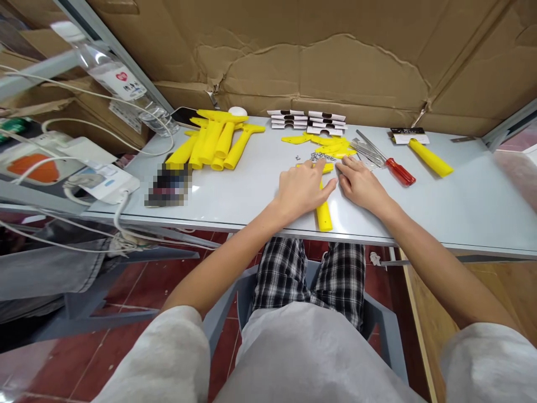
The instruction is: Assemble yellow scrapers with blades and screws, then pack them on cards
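My left hand (301, 186) lies over a yellow T-shaped plastic tool (324, 215), thumb stretched out and fingertips at a pile of small screws (322, 157). The tool's tubular handle points toward me, and its head is partly hidden under my fingers. My right hand (363, 183) rests on the table just to the right, fingers forward and apart from the handle. Its fingertips are close to several flat yellow plastic pieces (335, 148). Whether anything small lies under the right fingertips is hidden.
Several yellow T-shaped tools (213, 140) are heaped at left near a pixelated dark object (168, 184). Folded cards (308, 120) stand behind. A red-handled screwdriver (400, 172) and a carded yellow handle (432, 158) lie right. A bottle (121, 81) and power strip (96, 170) are left.
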Motion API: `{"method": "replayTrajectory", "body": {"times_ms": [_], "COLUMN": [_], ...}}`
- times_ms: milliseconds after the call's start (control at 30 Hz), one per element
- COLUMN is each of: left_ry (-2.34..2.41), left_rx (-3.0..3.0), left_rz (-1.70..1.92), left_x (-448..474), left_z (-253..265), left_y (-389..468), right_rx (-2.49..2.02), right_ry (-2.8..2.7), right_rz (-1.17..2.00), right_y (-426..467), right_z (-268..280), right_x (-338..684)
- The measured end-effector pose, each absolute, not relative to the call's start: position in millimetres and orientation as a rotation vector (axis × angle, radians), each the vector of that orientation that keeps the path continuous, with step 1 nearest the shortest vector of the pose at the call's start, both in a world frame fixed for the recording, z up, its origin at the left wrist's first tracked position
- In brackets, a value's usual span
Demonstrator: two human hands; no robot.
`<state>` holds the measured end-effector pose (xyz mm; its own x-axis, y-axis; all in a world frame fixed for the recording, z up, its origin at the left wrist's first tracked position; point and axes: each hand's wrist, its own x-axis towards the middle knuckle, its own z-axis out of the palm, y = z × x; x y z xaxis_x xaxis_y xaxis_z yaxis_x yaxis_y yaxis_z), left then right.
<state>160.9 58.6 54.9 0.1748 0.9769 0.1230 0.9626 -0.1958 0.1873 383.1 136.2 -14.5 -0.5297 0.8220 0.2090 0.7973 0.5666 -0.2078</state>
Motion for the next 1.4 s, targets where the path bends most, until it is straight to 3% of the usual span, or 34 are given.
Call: {"method": "replayTrajectory", "body": {"times_ms": [500,1400], "left_ry": [1.894,1.848], "left_rx": [2.404,2.443], "left_rz": [-0.101,-0.001], "left_x": [154,150], "left_z": [77,60], "left_y": [56,47], "right_rx": [-1.323,-1.267], "right_ry": [-2.524,-2.456], "right_rz": [0.102,0.085], "right_y": [137,142], "right_z": [-13,-22], "right_x": [380,385]}}
